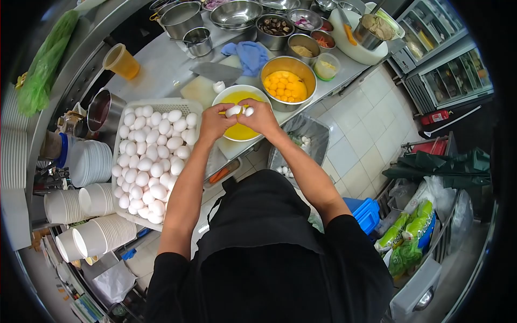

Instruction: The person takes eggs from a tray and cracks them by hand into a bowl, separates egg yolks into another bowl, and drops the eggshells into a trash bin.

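My left hand (pixel 216 121) and my right hand (pixel 260 118) meet above a white bowl (pixel 219 98) of clear yellow liquid. Between the left fingers is a white eggshell half (pixel 233 111). Another eggshell half (pixel 249 111) is pinched in my right hand, close beside the first. Whether a yolk lies in either shell, I cannot make out. Just right of the bowl stands a metal pot (pixel 267 66) with many egg yolks (pixel 285 86) in it. Left of my hands, a white plastic basket (pixel 197 105) is heaped with whole white eggs (pixel 156 145).
Behind the bowl lie a cleaver (pixel 212 70), a broken shell (pixel 218 86) and a blue cloth (pixel 250 56). Metal bowls of ingredients (pixel 274 32) line the back. Below the counter edge sits a lined bin (pixel 323 137) with shells. Stacked paper bowls (pixel 105 237) stand at left.
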`<action>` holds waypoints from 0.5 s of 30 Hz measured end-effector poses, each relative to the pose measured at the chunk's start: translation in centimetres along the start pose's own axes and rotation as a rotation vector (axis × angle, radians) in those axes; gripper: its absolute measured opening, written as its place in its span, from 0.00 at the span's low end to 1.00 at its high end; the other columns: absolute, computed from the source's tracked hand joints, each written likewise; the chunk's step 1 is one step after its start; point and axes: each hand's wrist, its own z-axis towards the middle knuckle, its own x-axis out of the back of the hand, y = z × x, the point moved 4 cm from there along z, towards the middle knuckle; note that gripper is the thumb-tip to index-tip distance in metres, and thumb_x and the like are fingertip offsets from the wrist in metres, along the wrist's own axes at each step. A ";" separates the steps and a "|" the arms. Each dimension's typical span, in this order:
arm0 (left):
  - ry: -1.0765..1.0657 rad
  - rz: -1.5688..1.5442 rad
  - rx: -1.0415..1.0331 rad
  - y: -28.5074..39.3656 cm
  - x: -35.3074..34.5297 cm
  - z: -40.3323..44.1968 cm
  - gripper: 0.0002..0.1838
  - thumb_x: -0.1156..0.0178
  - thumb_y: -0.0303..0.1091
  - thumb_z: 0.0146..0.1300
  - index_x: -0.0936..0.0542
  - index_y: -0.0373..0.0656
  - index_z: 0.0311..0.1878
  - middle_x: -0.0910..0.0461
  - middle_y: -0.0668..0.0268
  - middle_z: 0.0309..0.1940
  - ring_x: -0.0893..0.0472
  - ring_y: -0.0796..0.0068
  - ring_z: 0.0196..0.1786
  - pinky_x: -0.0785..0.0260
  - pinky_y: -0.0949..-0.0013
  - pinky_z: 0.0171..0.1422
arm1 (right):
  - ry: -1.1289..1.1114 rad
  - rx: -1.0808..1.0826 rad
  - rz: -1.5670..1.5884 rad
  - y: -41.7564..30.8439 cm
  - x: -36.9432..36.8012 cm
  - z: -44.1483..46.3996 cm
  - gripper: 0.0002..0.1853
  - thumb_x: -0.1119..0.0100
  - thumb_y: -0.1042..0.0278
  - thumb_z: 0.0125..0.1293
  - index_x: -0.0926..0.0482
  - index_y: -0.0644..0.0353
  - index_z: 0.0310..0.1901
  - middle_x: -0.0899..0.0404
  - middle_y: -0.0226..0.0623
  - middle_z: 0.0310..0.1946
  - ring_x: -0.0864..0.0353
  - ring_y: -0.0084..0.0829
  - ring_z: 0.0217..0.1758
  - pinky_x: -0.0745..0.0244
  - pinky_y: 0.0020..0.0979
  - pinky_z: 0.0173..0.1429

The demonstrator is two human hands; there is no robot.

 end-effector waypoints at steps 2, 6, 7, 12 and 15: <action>-0.013 -0.043 -0.058 -1.3 -0.3 0.6 0.19 0.32 0.25 0.54 0.17 0.37 0.51 0.16 0.64 0.44 0.17 0.77 0.41 0.24 0.74 0.45 | 0.031 0.107 -0.026 0.0 0.1 -0.1 0.17 0.32 0.66 0.49 0.15 0.59 0.43 0.16 0.50 0.32 0.15 0.48 0.38 0.20 0.37 0.43; 0.074 0.345 -0.422 2.1 0.2 -0.5 0.16 0.35 0.23 0.55 0.17 0.35 0.49 0.20 0.60 0.52 0.18 0.75 0.46 0.25 0.73 0.49 | 0.082 0.384 -0.226 -0.8 0.7 -0.5 0.15 0.34 0.69 0.51 0.16 0.60 0.43 0.16 0.49 0.37 0.16 0.50 0.38 0.20 0.38 0.43; 0.072 0.345 -0.423 2.0 0.2 -0.5 0.16 0.35 0.23 0.55 0.17 0.35 0.49 0.20 0.60 0.52 0.18 0.75 0.46 0.25 0.73 0.49 | 0.084 0.383 -0.226 -0.8 0.9 -0.5 0.15 0.34 0.69 0.51 0.16 0.60 0.43 0.16 0.49 0.37 0.16 0.50 0.38 0.20 0.38 0.43; 0.140 -0.084 -0.351 -2.0 -0.2 1.0 0.24 0.32 0.31 0.61 0.26 0.36 0.59 0.21 0.55 0.50 0.18 0.68 0.47 0.23 0.72 0.49 | 0.130 0.196 0.046 -0.7 1.9 -0.7 0.22 0.31 0.68 0.52 0.19 0.59 0.51 0.16 0.48 0.45 0.14 0.42 0.44 0.20 0.33 0.48; 0.092 -0.380 0.129 1.2 -1.3 -0.8 0.26 0.33 0.35 0.63 0.30 0.39 0.61 0.20 0.58 0.47 0.18 0.69 0.47 0.22 0.71 0.46 | 0.151 0.197 0.162 -2.3 3.0 -2.2 0.26 0.28 0.67 0.52 0.21 0.61 0.55 0.16 0.47 0.47 0.14 0.36 0.47 0.21 0.33 0.50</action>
